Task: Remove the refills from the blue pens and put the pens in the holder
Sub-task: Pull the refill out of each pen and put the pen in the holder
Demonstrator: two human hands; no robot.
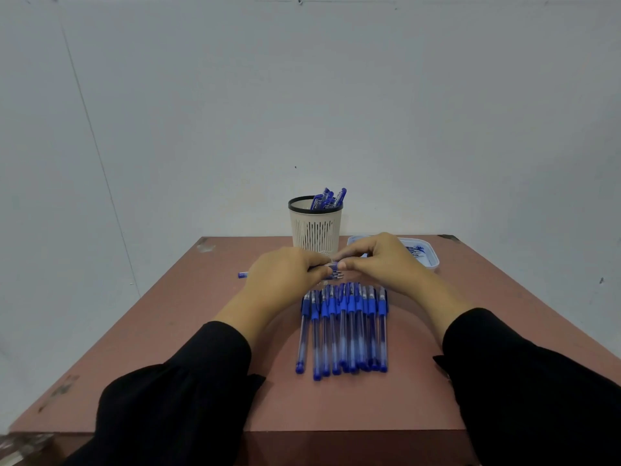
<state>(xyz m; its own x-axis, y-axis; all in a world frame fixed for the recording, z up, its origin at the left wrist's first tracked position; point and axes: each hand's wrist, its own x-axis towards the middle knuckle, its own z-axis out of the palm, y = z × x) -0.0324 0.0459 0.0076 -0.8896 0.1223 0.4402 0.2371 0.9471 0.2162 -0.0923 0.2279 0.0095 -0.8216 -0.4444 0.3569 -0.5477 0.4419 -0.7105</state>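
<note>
Mid-dismantling: left hand (285, 274) and right hand (376, 260) both pinching one pen (331, 269) between fingertips; next, probably drawing the refill out.

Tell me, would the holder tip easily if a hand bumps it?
Probably yes. The holder looks like tall, slotted plastic, so likely light. Its pens lean to one side above the rim, which may shift weight there. A low push would more likely slide it.

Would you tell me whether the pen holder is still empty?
No, several blue pens already stand in the pen holder at the table's far edge.
</note>
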